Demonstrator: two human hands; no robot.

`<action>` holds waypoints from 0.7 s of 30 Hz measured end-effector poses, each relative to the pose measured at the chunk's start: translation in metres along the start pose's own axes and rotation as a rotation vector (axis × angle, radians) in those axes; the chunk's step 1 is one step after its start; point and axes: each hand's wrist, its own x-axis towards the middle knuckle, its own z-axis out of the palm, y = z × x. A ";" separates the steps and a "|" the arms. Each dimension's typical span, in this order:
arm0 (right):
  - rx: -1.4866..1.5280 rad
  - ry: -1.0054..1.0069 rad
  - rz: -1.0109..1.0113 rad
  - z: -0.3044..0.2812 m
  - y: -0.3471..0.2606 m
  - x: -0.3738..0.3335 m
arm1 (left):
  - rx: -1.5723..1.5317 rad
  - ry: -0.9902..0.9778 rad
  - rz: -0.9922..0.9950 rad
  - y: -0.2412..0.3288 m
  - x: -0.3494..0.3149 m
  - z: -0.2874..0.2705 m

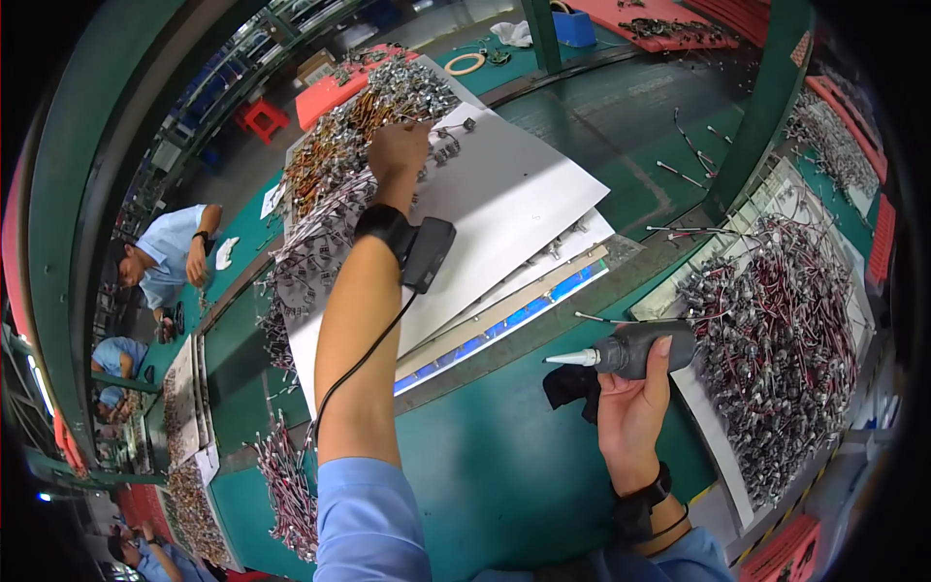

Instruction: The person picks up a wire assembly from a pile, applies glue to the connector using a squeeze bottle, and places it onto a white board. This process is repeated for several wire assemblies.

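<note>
My left hand (400, 153) reaches far out over a white sheet (514, 184), its fingers drawn together at the edge of a heap of small metal parts with wires (335, 145). One small wired part (469, 124) lies just right of the fingertips; whatever they pinch is hidden. My right hand (635, 417) is wrapped round a dark grey squeeze bottle (645, 350), held on its side over the green bench. The bottle's white pointed nozzle (572, 358) faces left. Beside it, a thin wired piece (621, 319) runs above the bottle.
A large pile of motors with red, black and white wires (776, 339) covers a board at right. More wires (286, 475) lie at lower left. A green post (756, 121) rises at upper right. Several co-workers, one in a blue shirt (170, 242), sit along the left. A cable (364, 354) trails down my left forearm.
</note>
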 end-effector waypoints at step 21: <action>0.070 -0.084 -0.116 -0.003 -0.005 0.006 | -0.068 0.000 0.376 0.022 -0.143 -0.021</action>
